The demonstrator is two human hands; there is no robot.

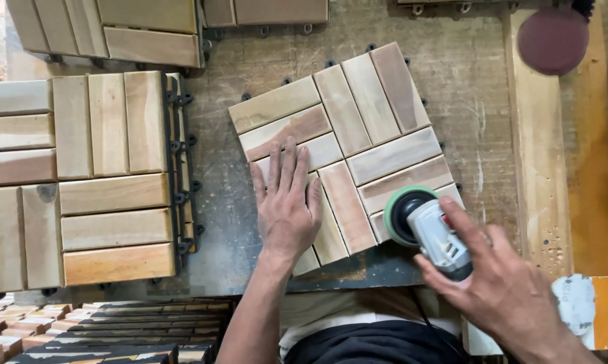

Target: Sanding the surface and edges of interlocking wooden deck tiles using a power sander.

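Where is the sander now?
In the head view, the sander is at lower right, held by the right hand, its disc on the wooden tile's right corner.

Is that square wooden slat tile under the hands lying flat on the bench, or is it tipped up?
Flat. The square wooden slat tile lies face up; the left hand presses its near corner while the right hand holds a grey sander on it.

The wooden tile [348, 145] shows pale tan and reddish-brown slats in a checker pattern of 4 blocks. The sander [425, 229] is grey with a green-rimmed black disc. A maroon disc [552, 39] lies on orange-brown planks [587, 168].
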